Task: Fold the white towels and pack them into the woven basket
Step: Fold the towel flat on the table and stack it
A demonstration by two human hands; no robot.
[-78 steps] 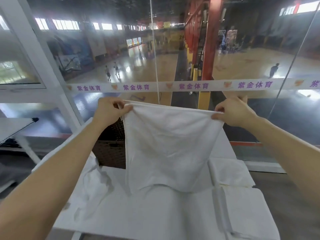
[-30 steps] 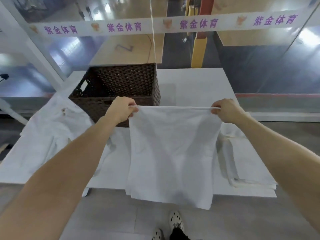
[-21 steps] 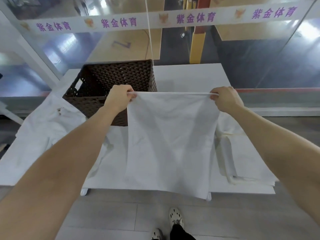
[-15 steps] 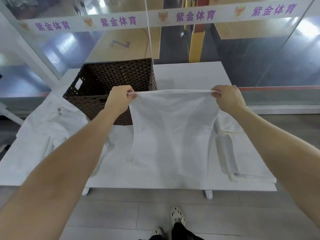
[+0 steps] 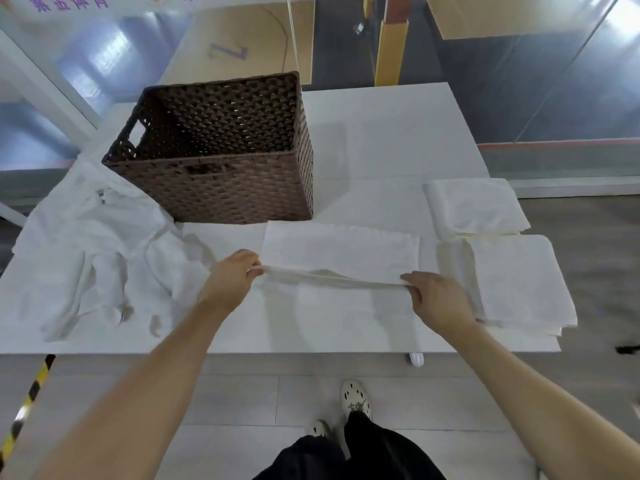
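— On the table, what status?
— Left hand and right hand each pinch a corner of the towel; its far part lies flat near the basket. Folded stacks lie right, crumpled pile left. Basket shows none: packing remains.

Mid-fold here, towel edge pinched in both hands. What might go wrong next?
1. The towel edge sags between the left hand and right hand, so the fold may land uneven or wrinkled.
2. The right hand sits close beside the folded stack near the table edge; a sideways pull may nudge it off.
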